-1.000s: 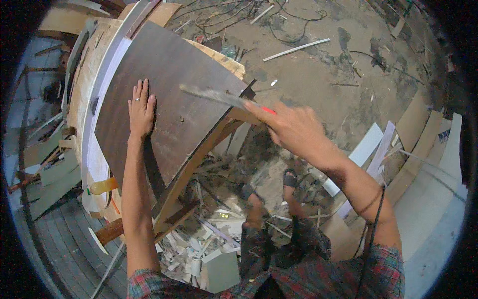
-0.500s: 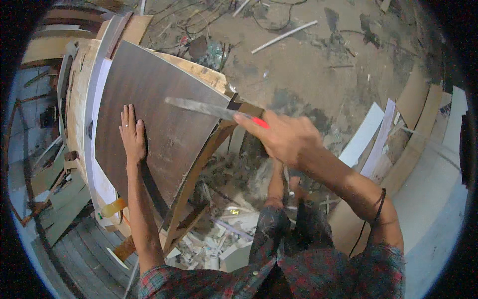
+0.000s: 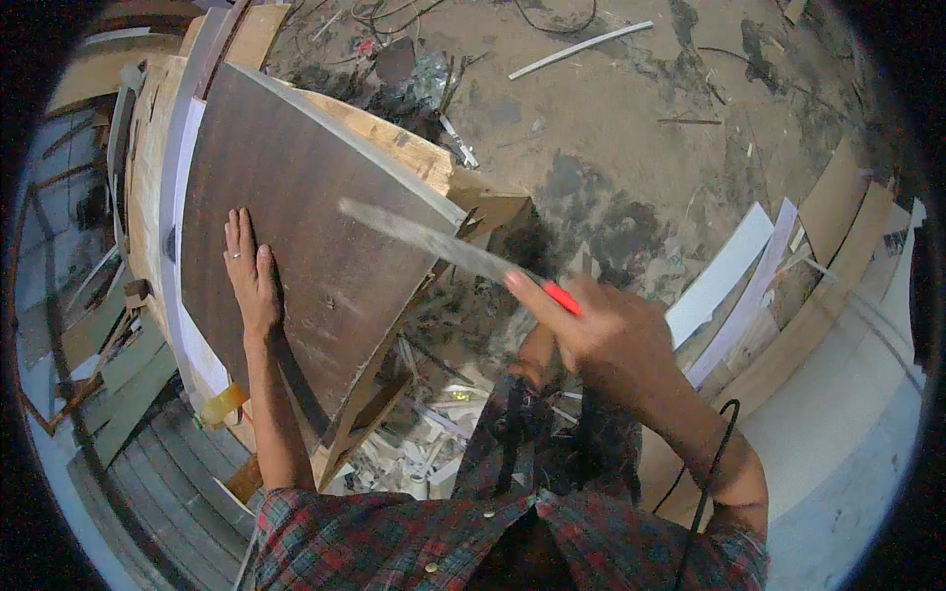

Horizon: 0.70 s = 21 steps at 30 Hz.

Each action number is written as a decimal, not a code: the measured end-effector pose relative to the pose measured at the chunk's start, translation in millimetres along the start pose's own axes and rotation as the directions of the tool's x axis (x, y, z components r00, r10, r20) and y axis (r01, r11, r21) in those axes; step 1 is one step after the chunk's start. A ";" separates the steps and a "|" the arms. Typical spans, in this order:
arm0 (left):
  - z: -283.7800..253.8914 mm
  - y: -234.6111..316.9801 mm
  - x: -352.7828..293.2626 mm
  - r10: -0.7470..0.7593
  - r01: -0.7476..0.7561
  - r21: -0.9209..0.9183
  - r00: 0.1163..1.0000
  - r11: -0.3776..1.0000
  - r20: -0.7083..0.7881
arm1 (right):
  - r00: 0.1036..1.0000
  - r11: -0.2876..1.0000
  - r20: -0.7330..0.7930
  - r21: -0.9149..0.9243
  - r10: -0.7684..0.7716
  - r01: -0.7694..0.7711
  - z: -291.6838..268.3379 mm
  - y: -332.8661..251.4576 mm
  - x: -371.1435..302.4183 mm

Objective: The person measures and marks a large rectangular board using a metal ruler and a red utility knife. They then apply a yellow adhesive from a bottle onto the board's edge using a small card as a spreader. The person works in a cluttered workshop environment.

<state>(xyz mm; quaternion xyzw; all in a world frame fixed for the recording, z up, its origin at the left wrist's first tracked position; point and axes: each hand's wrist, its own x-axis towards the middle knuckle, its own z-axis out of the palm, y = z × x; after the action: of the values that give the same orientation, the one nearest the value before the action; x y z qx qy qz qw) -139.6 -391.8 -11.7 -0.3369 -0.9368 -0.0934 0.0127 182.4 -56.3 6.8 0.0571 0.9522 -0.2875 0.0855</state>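
Note:
My left hand lies flat on a dark brown wood-grain board, fingers stretched out and close together. In my right hand is a flat file with a red handle, the fingers wrapped round it. Its long grey blade slants across the right corner of the board, the far end over the brown face. Motion blurs it, so I cannot tell whether blade and edge touch. The board rests on a pale wooden bench, and its near right edge looks rough.
Left of the board stands a yellowish bottle near the bench edge. White offcuts litter the floor below. Long board strips lean at the right. A white strip and several cables lie on the dusty floor beyond.
My right hand has drawn the file back, to the right and nearer to me. The left hand stays flat on the board. The whole view has shifted slightly.

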 end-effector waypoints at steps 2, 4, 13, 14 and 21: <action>0.4 -0.4 3.8 -0.001 0.001 -0.002 1.000 1.000 0.006 | 0.992 1.000 -0.127 0.015 -0.025 0.027 -1.3 -6.6 33.2; 1.3 -6.4 3.3 -0.005 0.005 -0.007 1.000 1.000 0.010 | 0.962 0.990 -0.251 -0.112 -0.108 0.082 9.4 -7.0 32.8; -1.4 171.9 10.9 0.313 -0.250 -0.340 0.939 0.906 0.144 | 0.987 0.874 -0.120 0.485 0.109 -0.037 33.3 32.3 -82.6; -1.5 185.9 18.9 0.379 -0.315 -0.300 0.907 0.901 0.186 | 0.986 0.880 -0.137 0.474 0.090 -0.014 36.6 39.5 -84.7; -11.1 220.0 68.8 0.522 -0.428 -0.307 0.766 0.850 0.376 | 0.974 0.781 -0.194 0.624 0.116 0.031 62.7 75.0 -104.8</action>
<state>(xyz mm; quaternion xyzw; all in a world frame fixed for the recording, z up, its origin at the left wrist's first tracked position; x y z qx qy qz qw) -53.8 -184.3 41.7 -0.5756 -0.7827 -0.1025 -0.2136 304.9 -35.4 -64.4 0.1354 0.8056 -0.5755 -0.0384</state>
